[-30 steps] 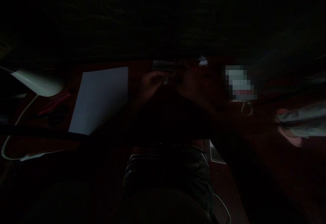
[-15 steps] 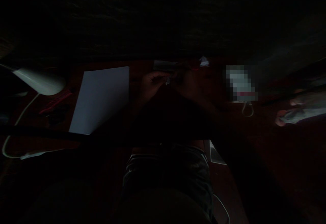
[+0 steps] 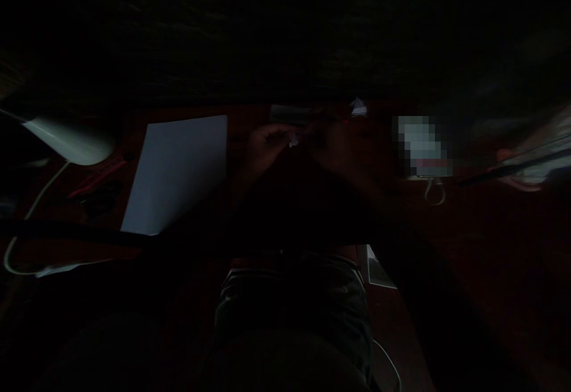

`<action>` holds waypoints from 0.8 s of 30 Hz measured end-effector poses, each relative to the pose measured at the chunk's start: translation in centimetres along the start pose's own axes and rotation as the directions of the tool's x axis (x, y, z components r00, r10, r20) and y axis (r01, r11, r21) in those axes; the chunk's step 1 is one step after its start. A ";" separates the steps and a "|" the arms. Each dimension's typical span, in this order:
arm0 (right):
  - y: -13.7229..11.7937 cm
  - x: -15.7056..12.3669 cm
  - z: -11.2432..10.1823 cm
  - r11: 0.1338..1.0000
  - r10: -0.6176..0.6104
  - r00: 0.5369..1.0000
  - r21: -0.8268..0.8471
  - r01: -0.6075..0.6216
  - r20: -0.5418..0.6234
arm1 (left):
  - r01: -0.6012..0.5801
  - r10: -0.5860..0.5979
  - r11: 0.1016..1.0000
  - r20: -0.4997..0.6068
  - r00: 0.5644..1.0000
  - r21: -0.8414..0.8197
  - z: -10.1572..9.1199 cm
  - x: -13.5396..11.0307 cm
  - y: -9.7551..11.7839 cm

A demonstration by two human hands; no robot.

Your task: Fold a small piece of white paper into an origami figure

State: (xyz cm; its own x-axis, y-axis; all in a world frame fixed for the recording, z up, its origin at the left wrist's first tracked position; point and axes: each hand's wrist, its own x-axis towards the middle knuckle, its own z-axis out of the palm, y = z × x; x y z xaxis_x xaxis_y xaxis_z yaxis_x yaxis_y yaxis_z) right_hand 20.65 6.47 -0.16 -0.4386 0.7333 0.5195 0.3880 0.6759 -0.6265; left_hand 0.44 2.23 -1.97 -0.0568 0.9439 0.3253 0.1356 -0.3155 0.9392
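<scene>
The picture is very dark. My left hand [image 3: 264, 147] is closed, its fingertips pinching a small crumpled or folded white piece of paper [image 3: 293, 140]. From the other side my right hand [image 3: 333, 147] meets it, with the fingers bent in towards the same piece; their tips are hard to make out. Just beyond the hands lies a flat greyish rectangular thing [image 3: 289, 113]. A pointed, folded white paper [image 3: 358, 107] stands behind my right hand. To the left of my left hand rests a large white sheet [image 3: 178, 169].
A white lamp-like cone [image 3: 74, 142] with a pale cord is at the far left, near a red strip-shaped thing [image 3: 99, 176]. On the right lies a blurred-out white packet [image 3: 423, 145] with a cord loop. At the right edge another person's limb [image 3: 524, 169] shows, smeared.
Both hands stay together at nearly the same spot, with the small paper shifted very slightly. At the right edge the other person's limb has moved up and a little to the right.
</scene>
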 end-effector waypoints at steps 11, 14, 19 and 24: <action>0.2 -0.4 0.3 1.000 0.017 1.000 -0.008 -0.017 -0.015 | -0.008 0.008 1.000 -0.005 1.000 0.011 0.3 0.2 0.0; -0.2 -0.4 0.0 0.999 0.004 1.000 -0.032 -0.005 -0.028 | -0.005 0.005 1.000 -0.004 1.000 0.008 0.3 0.1 0.0; -0.5 -0.4 -0.4 1.000 -0.004 1.000 -0.030 0.004 -0.022 | -0.003 0.003 1.000 -0.004 1.000 -0.018 0.2 0.2 -0.2; -0.3 -0.3 -0.7 0.997 -0.036 0.997 -0.070 0.031 -0.071 | 0.011 -0.011 1.000 -0.016 1.000 -0.025 0.4 0.2 -0.2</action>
State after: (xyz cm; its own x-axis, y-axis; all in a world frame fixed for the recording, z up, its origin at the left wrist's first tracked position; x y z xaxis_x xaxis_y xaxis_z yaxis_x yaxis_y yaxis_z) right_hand 21.17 6.12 0.28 -0.3933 0.7118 0.5819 0.4300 0.7018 -0.5679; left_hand 0.75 2.54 -2.10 -0.0738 0.9457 0.3167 0.1097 -0.3079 0.9451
